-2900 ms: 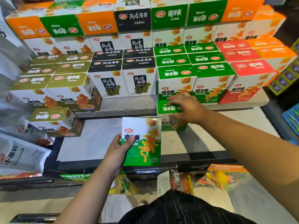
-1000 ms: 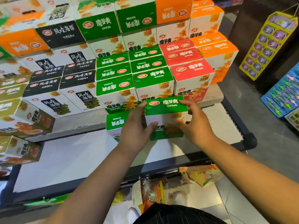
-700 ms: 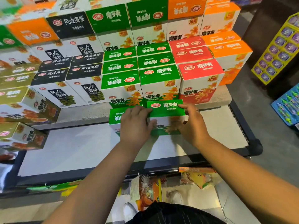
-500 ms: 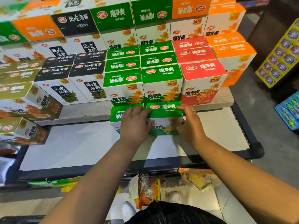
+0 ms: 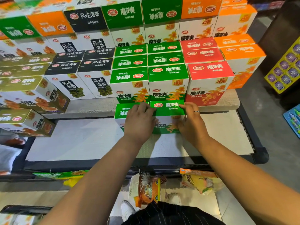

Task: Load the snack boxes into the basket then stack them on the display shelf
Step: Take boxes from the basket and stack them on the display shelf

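White display shelf now holds the green-topped cardboard snack box, slid back beside its twin at nine o'clock. The left grip presses flat on it; the right grip pinches its three o'clock edge. One more stacked.

Right box beside left box, on lower shelf, stacked boxes behind
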### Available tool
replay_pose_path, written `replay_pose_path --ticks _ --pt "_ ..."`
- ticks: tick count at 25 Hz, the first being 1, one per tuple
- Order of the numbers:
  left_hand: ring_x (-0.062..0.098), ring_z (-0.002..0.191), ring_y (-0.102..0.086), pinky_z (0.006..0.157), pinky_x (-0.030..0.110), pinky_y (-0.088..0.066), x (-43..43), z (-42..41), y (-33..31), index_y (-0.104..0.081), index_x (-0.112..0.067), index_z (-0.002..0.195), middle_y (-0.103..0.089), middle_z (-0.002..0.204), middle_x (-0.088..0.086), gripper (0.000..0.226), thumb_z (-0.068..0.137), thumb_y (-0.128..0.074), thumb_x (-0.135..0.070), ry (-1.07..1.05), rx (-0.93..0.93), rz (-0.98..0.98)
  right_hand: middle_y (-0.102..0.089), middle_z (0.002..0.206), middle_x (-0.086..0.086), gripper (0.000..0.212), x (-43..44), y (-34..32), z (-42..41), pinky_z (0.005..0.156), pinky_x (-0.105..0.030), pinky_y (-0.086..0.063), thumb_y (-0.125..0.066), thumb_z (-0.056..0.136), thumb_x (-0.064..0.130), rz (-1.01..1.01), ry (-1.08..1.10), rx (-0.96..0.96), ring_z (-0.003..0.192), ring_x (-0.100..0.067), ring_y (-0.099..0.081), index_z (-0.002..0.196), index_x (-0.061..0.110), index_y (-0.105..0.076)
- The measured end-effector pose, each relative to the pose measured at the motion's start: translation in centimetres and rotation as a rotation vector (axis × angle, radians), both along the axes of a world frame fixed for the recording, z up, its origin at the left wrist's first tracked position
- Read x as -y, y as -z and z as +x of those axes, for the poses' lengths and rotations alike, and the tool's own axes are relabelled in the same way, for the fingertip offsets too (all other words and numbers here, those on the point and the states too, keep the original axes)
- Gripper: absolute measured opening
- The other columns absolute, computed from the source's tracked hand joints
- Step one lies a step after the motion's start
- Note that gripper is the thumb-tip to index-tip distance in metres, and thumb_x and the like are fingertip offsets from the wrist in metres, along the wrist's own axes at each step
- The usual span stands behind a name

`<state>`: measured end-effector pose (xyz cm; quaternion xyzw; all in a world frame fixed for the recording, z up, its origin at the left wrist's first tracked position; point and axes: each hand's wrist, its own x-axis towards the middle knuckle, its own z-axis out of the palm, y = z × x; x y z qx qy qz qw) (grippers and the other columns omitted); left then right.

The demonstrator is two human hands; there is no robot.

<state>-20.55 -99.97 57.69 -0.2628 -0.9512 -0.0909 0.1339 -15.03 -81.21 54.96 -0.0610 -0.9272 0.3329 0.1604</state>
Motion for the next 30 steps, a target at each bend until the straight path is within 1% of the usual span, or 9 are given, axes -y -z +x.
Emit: replay_pose_path --ticks 3,5,7,13,15,18,21,27,30 --pt "0.036 0.091 -0.061 0.078 0.043 -0.051 0.3 0.6 -0.1 -0.071 -0.014 0.109 -0.063 0.103 0.012 0.049 0.066 -0.088 -0.032 -0.013 0.023 -0.041 -0.050 0.129 -0.020 0.058 -0.3 -0.2 0.4 0.074 -0.032 -0.049 -0.081 0.075 0.012 0.106 -0.020 0.030 0.100 -0.039 -0.060 0.125 -0.002 -0.055" --pt "0.039 0.098 -0.062 0.083 0.048 -0.051 0.7 1.0 -0.1 -0.070 -0.015 0.113 -0.063 0.109 0.014 0.053 0.066 -0.088 -0.031 -0.022 0.030 -0.065 -0.048 0.132 -0.019 0.060 -0.3 -0.8 0.6 0.083 -0.044 -0.055 -0.081 0.076 0.021 0.162 -0.009 0.057 0.108 -0.041 -0.056 0.127 0.001 -0.055" --pt "0.041 0.106 -0.060 0.089 0.052 -0.049 1.1 1.3 -0.1 -0.067 -0.015 0.117 -0.062 0.116 0.017 0.057 0.066 -0.087 -0.031 -0.033 0.055 -0.086 -0.047 0.136 -0.020 0.062 -0.2 -1.6 1.0 0.088 -0.054 -0.052 -0.079 0.078 0.029 0.238 0.008 0.066 0.113 -0.043 -0.052 0.130 0.005 -0.054" --pt "0.041 0.122 -0.053 0.102 0.053 -0.043 2.8 3.1 -2.0 -0.061 -0.011 0.129 -0.058 0.130 0.021 0.072 0.066 -0.085 -0.037 -0.083 0.039 -0.052 -0.031 0.155 -0.013 0.070 1.1 -4.9 2.7 0.115 -0.056 -0.018 -0.066 0.084 0.046 0.464 -0.003 0.129 0.142 -0.037 -0.023 0.144 0.021 -0.042" --pt "0.039 0.129 -0.048 0.108 0.052 -0.038 4.6 4.2 -2.9 -0.055 -0.013 0.135 -0.053 0.138 0.020 0.074 0.071 -0.081 -0.042 -0.082 0.018 -0.026 -0.021 0.160 -0.009 0.072 2.6 -5.9 3.4 0.118 -0.053 -0.008 -0.059 0.088 0.052 0.507 -0.011 0.147 0.147 -0.033 -0.013 0.149 0.026 -0.032" --pt "0.034 0.139 -0.035 0.117 0.049 -0.025 8.3 6.7 -3.9 -0.041 -0.018 0.146 -0.039 0.151 0.014 0.076 0.083 -0.067 -0.050 -0.134 0.029 -0.054 -0.014 0.162 -0.007 0.075 6.1 -7.3 4.9 0.118 -0.053 -0.004 -0.054 0.090 0.055 0.528 -0.044 0.144 0.149 -0.031 -0.006 0.153 0.028 -0.023" --pt "0.035 0.136 -0.039 0.112 0.050 -0.030 13.7 10.5 -4.4 -0.044 -0.017 0.143 -0.043 0.148 0.014 0.074 0.081 -0.065 -0.051 -0.219 0.010 -0.037 -0.008 0.163 -0.006 0.076 11.3 -8.5 7.1 0.118 -0.052 -0.001 -0.049 0.092 0.057 0.542 -0.108 0.175 0.150 -0.030 -0.002 0.154 0.031 -0.015" --pt "0.038 0.135 -0.043 0.113 0.052 -0.029 26.7 21.3 -4.1 -0.047 -0.014 0.142 -0.046 0.146 0.015 0.078 0.077 -0.073 -0.049 -0.462 0.030 0.000 -0.024 0.159 -0.011 0.074 24.4 -8.2 13.0 0.116 -0.057 -0.012 -0.053 0.089 0.055 0.556 -0.317 0.077 0.146 -0.036 -0.018 0.152 0.025 -0.030" --pt "0.032 0.144 -0.031 0.119 0.046 -0.018 32.9 27.3 -4.0 -0.038 -0.020 0.148 -0.036 0.154 0.010 0.082 0.080 -0.068 -0.053 -0.606 0.070 0.001 -0.019 0.161 -0.009 0.078 31.4 -7.5 16.1 0.116 -0.056 -0.011 -0.055 0.089 0.057 0.601 -0.443 0.085 0.147 -0.035 -0.014 0.153 0.026 -0.024"
